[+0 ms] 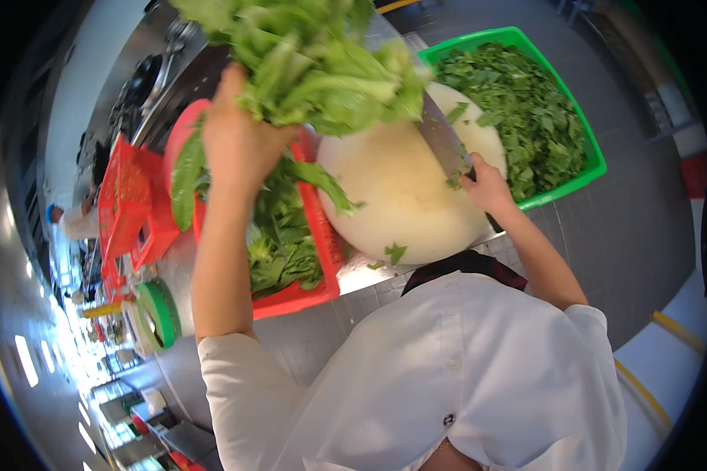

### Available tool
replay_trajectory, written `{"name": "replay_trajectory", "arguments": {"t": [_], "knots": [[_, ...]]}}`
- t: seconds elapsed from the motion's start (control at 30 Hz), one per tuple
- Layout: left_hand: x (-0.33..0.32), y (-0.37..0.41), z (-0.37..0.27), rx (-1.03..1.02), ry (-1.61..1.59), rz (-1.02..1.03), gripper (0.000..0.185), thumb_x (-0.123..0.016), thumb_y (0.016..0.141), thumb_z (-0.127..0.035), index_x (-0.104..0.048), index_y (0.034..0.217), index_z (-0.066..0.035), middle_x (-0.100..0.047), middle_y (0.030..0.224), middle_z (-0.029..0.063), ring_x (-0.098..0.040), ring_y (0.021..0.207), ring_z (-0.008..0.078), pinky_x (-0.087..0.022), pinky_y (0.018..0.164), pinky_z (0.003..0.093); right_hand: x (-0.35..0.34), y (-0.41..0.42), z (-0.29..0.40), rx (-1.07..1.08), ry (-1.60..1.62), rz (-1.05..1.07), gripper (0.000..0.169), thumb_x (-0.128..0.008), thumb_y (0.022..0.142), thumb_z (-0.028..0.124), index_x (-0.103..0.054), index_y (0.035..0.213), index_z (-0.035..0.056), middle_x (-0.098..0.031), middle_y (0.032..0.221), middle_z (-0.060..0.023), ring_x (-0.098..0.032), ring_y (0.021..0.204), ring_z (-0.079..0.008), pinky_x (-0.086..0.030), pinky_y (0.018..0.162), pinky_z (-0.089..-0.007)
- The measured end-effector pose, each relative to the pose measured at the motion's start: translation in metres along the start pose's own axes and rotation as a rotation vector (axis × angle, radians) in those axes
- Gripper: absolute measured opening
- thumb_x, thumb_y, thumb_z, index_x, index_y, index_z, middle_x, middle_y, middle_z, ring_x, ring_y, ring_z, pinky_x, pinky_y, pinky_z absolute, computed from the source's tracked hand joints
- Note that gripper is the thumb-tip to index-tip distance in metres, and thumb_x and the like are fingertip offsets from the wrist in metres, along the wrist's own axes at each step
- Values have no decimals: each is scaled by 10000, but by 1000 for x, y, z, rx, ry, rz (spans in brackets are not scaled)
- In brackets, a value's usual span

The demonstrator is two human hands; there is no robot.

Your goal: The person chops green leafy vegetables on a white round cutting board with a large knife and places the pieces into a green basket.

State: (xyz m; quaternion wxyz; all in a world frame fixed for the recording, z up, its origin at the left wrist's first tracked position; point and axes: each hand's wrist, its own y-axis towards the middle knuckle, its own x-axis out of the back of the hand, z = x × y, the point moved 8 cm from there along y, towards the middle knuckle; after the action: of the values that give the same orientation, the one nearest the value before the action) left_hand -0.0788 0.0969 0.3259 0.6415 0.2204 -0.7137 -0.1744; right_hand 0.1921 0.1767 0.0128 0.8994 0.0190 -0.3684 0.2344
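My left hand (238, 132) grips a large bunch of leafy green lettuce (330, 76), lifted over the far left part of a round, pale cutting board (383, 194). Beneath my left forearm, a red plastic basket (331, 259) holds whole leaves (288, 253). A long leaf (324, 182) reaches from it across the board's edge. My right hand (489, 185) is closed around the dark handle of a cleaver (443, 135), its broad blade over the board's right part. Cut bits of leaf (396, 253) lie on the board. The lettuce hides the blade's far end.
To the right, a green plastic basket (592, 147) is full of chopped greens (518, 118). Empty-looking red baskets (132, 200) and a round green lid (155, 315) stand at the left. Farther off, a person (73, 221) in a blue cap is at a counter.
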Motion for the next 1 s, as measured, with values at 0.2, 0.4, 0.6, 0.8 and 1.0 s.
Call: {"name": "replay_trajectory", "arguments": {"t": [0.2,0.4,0.6,0.8,1.0], "knots": [[-152,-49,-60,47,-6,556,766,-814,532,-224,-445,1175,-35,-617,963,196,-625,864,370,-520,738,433,51,-51,-42,-165,232,-222,353,-635,822,176,-463,1083,12,-621,735,-228,-604,697,-427,-452,597,-459],[-266,-120,-58,-66,202,836,827,-809,582,-211,-401,1283,-50,-603,932,186,-611,912,341,-497,780,423,106,-76,-23,-43,77,-339,274,-604,874,128,-438,1077,50,-628,716,-175,-620,630,-371,-452,535,-427],[-268,-127,-66,-174,305,810,835,-787,654,-248,-362,1344,-51,-592,974,145,-601,886,290,-454,792,379,85,-48,58,182,-353,-68,282,-590,827,80,-399,1028,31,-605,676,-184,-619,656,-389,-467,552,-473],[-265,-130,-67,-157,286,793,828,-788,653,-249,-371,1341,-56,-583,965,138,-597,881,283,-448,786,380,56,-4,61,132,-468,279,299,-584,747,15,-429,999,-25,-646,811,-216,-651,758,-371,-513,616,-442],[-265,-131,-62,-130,176,738,837,-801,622,-232,-396,1333,-52,-579,938,127,-591,885,293,-444,790,382,15,11,40,68,-460,227,364,-593,721,3,-447,1052,-41,-658,817,-205,-656,797,-362,-519,648,-433]]}}
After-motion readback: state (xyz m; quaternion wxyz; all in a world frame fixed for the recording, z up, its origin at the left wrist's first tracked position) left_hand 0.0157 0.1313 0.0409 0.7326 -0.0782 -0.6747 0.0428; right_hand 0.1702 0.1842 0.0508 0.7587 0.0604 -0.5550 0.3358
